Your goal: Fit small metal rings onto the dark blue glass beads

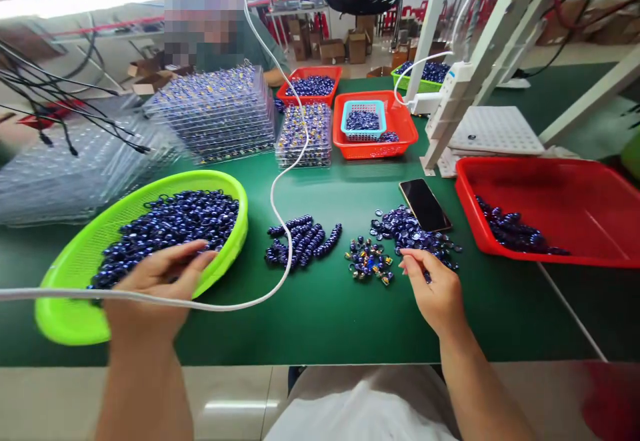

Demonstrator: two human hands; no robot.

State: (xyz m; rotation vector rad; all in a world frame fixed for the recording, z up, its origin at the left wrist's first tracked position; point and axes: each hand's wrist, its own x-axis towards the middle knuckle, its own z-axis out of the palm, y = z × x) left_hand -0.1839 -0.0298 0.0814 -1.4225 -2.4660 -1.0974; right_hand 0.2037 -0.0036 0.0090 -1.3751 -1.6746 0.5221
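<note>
My left hand (160,281) is over the near right side of a lime-green oval basket (70,324), thumb and forefinger close together at a small shiny dark blue piece. The basket holds many dark blue ring-like pieces (175,228). My right hand (435,288) is pinched at the near edge of a heap of flat dark blue caps (405,224); what its fingertips hold is too small to make out. Left of that hand lies a small pile of gold-and-blue parts (370,261). Between my hands are several stacked rows of dark blue rings (303,241).
A white cable (273,208) loops across the table and over my left wrist. A phone (425,204) lies beside the caps. Right is a red tray (565,254); behind stand clear tray stacks (215,121) and an orange basket (345,148). Another person (245,41) sits opposite.
</note>
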